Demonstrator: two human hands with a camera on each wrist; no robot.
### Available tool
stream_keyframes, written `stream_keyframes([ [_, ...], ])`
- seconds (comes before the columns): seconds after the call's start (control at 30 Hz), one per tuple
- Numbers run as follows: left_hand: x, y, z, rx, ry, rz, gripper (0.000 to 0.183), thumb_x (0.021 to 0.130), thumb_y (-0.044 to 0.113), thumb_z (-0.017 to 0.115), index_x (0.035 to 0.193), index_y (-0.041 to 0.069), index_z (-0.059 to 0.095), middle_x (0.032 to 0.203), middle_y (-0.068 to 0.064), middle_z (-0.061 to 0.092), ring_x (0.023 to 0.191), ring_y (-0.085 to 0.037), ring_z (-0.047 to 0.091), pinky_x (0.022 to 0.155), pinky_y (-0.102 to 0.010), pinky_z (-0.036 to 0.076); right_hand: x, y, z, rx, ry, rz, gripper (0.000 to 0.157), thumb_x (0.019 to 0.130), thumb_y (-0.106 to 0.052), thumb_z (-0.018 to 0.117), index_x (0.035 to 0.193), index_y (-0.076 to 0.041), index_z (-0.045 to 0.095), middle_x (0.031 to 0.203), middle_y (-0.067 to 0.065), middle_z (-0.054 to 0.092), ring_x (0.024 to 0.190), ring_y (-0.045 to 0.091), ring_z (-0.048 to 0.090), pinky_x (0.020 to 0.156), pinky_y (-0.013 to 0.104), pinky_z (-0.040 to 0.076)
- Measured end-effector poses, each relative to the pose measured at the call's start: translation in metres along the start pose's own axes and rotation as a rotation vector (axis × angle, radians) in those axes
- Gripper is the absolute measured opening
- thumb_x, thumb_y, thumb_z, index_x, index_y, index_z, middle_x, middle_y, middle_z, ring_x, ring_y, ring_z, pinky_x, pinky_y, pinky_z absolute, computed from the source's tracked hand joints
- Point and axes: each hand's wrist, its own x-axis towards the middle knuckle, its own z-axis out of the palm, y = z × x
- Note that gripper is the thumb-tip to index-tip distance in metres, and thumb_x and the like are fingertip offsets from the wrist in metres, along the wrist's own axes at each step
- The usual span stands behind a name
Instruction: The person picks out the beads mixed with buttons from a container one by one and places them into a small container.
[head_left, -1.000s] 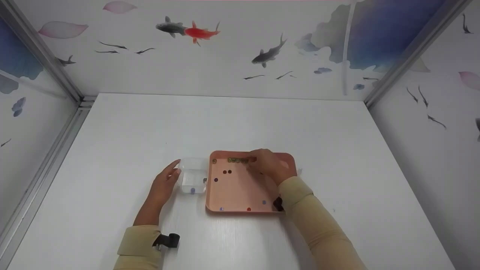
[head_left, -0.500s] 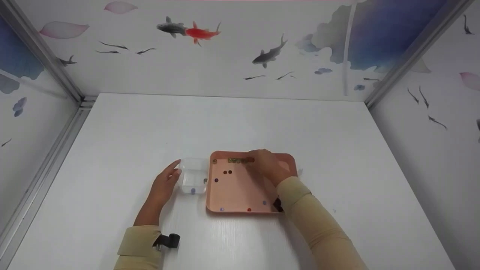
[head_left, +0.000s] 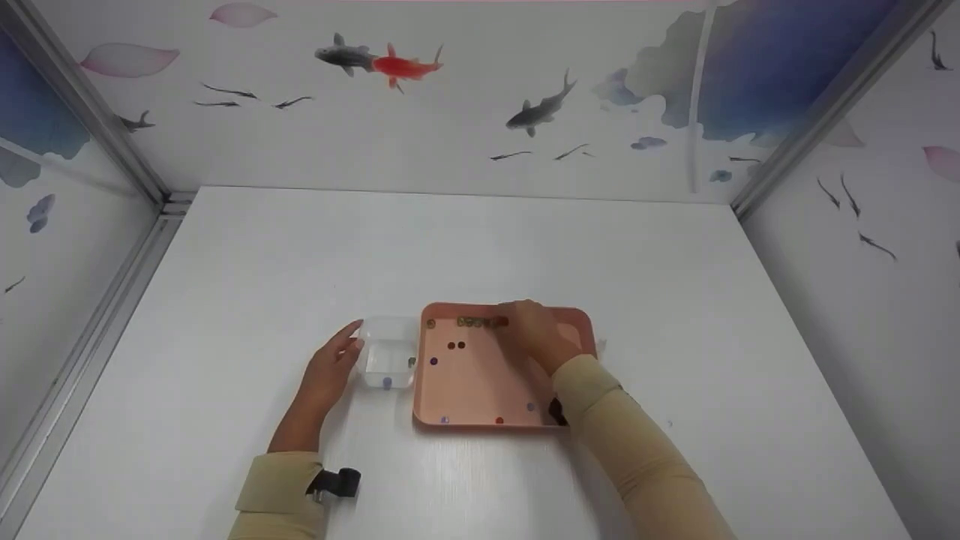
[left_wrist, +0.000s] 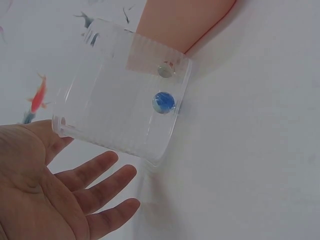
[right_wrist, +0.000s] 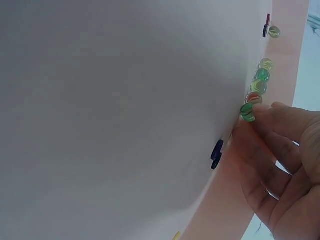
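Note:
My right hand (head_left: 536, 330) reaches into the far part of a pink tray (head_left: 480, 386). In the right wrist view its thumb and fingertips pinch a green marble (right_wrist: 247, 112) at the near end of a short row of marbles (right_wrist: 259, 87) along the tray wall. In the head view, my left hand (head_left: 328, 371) is at the left side of a clear plastic box (head_left: 388, 349), fingers fairly straight and spread. Whether it presses on the box is unclear. A blue-and-white marble (left_wrist: 163, 103) and a pale one (left_wrist: 166, 69) are inside the box.
Small dark discs (head_left: 456, 346) lie in the tray's left half, with a lone marble (head_left: 430, 324) in the far left corner. A red piece (head_left: 499, 421) and pale blue pieces (head_left: 530, 407) lie near the front rim. White table (head_left: 300, 247) surrounds the tray; printed walls stand behind.
My right fingertips have shifted slightly left toward the marble row and stay at its end. The left hand, box and tray look unmoved.

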Motion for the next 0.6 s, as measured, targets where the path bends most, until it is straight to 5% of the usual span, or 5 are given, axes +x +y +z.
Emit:
stream_keyframes([
  [0.6,-0.0005,0.0007,0.0001,0.009,0.006,-0.008,0.051,0.105,0.035,0.039,0.152,0.017,0.031,0.146,-0.021,0.042,0.135,-0.042,0.038,0.107,-0.057,0.035,0.0,0.0011,-0.0039,0.05,-0.03,0.019,0.033,0.096,0.0,0.054,0.117,-0.018,0.071,0.115,0.0,0.069,0.116,0.019,0.06,0.101,0.037,0.046],
])
